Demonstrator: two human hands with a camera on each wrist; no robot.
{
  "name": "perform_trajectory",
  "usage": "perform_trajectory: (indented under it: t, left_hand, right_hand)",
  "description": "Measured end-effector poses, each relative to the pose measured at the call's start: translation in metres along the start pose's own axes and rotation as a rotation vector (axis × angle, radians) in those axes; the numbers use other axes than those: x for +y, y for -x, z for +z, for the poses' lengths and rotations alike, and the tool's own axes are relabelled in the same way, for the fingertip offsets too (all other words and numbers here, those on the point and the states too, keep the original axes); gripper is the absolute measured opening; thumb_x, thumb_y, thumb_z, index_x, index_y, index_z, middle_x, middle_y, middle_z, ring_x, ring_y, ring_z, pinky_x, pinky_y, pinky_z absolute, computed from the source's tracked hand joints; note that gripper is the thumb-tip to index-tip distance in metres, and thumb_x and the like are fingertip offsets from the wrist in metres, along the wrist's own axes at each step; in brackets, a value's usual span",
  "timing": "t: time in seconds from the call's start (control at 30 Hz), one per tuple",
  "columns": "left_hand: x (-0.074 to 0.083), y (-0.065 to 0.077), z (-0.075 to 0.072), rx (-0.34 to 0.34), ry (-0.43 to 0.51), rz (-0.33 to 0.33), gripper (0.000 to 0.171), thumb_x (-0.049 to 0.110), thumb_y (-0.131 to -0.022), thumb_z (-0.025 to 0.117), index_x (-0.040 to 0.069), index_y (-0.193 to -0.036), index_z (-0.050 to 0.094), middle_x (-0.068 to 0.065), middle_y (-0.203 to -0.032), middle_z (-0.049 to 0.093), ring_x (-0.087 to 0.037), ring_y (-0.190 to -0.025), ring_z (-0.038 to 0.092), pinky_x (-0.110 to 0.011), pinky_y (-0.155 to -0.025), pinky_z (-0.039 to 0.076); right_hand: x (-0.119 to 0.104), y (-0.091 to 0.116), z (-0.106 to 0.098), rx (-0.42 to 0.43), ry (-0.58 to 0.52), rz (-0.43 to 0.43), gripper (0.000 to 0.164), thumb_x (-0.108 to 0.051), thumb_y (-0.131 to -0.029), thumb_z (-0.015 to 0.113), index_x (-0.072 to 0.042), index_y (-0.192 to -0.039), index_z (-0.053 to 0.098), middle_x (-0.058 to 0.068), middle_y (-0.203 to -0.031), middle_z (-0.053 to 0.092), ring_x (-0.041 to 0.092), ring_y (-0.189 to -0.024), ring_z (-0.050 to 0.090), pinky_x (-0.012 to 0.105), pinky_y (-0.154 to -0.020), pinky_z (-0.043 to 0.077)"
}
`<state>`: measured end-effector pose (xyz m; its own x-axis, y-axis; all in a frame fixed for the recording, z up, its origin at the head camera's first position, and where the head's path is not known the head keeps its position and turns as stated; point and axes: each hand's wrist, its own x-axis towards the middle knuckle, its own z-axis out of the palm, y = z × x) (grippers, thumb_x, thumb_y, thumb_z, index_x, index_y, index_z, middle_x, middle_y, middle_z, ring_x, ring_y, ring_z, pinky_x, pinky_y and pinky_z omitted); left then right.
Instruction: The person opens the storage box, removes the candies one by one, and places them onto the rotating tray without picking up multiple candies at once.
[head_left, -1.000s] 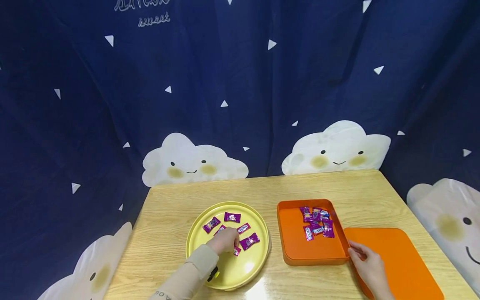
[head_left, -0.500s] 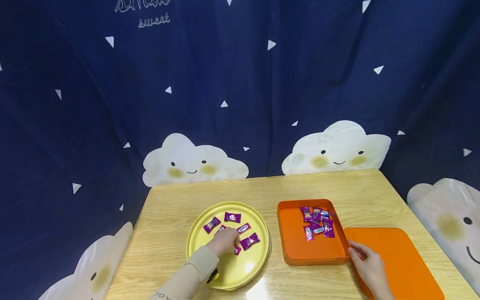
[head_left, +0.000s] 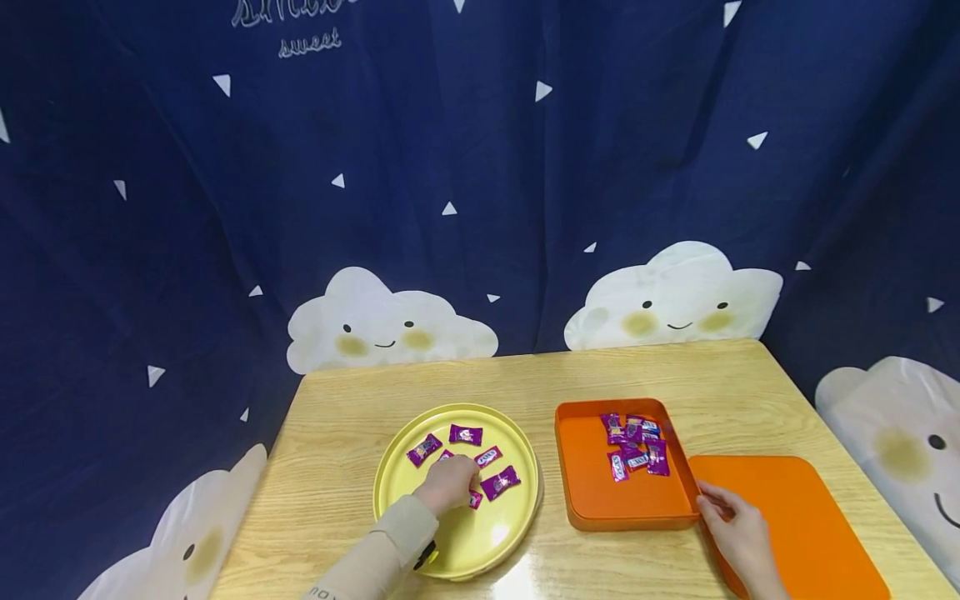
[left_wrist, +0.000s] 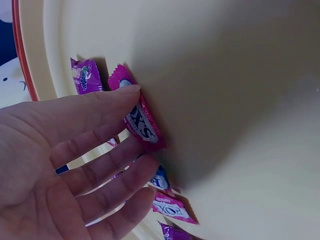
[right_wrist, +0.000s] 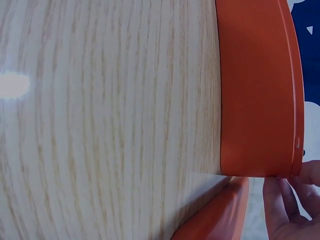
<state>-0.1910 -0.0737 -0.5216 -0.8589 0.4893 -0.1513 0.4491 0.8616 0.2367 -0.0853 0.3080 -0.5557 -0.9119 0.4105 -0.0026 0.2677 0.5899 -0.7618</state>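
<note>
My left hand (head_left: pixel 447 483) is low over the round yellow tray (head_left: pixel 480 558). In the left wrist view, its thumb and fingers pinch a pink-wrapped candy (left_wrist: pixel 142 125). Several other wrapped candies lie nearby on the tray, including a purple one (head_left: pixel 500 482) and a pink one (left_wrist: pixel 172 206). My right hand (head_left: pixel 738 533) grips the right edge of the square orange box (head_left: pixel 600 500), thumb at the rim and fingers against the outer wall. A small heap of purple, pink and blue wrapped candies (head_left: pixel 633 442) lies inside the box.
A flat orange lid (head_left: pixel 802 517) lies on the wooden table (head_left: pixel 345 392), to the right of the box and partly under my right hand. A dark blue curtain (head_left: pixel 480 167) with clouds hangs behind the table and along its sides.
Almost nothing differs: the head view has shifted very slightly. Both hands keep their places at the tray and the orange box.
</note>
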Motion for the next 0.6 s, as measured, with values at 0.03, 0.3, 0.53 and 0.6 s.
perform_trajectory:
  t: [0.03, 0.3, 0.53, 0.6]
  left_hand:
    - [0.0, 0.0, 0.0, 0.004, -0.002, 0.002, 0.027, -0.011, -0.055, 0.064, 0.013, -0.06, 0.055, 0.009, -0.061, 0.047, -0.007, -0.057, 0.042, -0.022, -0.053, 0.038]
    - [-0.004, -0.004, -0.003, 0.001, 0.04, 0.001, 0.021, -0.007, -0.059, 0.065, 0.012, -0.063, 0.058, 0.007, -0.064, 0.052, -0.007, -0.058, 0.044, -0.022, -0.051, 0.038]
    - [-0.008, -0.017, -0.019, 0.097, 0.107, -0.044, 0.029, 0.015, -0.077, 0.069, 0.003, -0.102, 0.063, -0.011, -0.101, 0.058, -0.025, -0.089, 0.055, -0.039, -0.072, 0.049]
    - [-0.007, -0.022, -0.024, 0.139, 0.097, -0.046, 0.047, 0.022, -0.078, 0.069, 0.003, -0.119, 0.055, -0.018, -0.119, 0.05, -0.034, -0.107, 0.049, -0.049, -0.083, 0.046]
  right_hand:
    - [0.0, 0.0, 0.0, 0.003, 0.002, -0.002, 0.032, -0.012, -0.087, 0.06, 0.004, -0.115, 0.06, 0.019, -0.099, 0.066, -0.015, -0.068, 0.047, 0.013, -0.059, 0.044]
    - [0.001, 0.0, 0.001, 0.028, 0.008, -0.021, 0.031, -0.011, -0.086, 0.06, 0.004, -0.113, 0.061, 0.02, -0.097, 0.066, -0.016, -0.067, 0.047, 0.011, -0.057, 0.043]
    - [0.0, 0.0, 0.001, 0.017, 0.005, -0.011, 0.031, -0.01, -0.086, 0.06, 0.004, -0.114, 0.061, 0.019, -0.096, 0.066, -0.015, -0.067, 0.047, 0.013, -0.058, 0.044]
    - [0.0, 0.0, 0.001, 0.012, 0.005, -0.004, 0.031, -0.011, -0.086, 0.06, 0.004, -0.114, 0.06, 0.019, -0.097, 0.066, -0.015, -0.067, 0.047, 0.014, -0.058, 0.045]
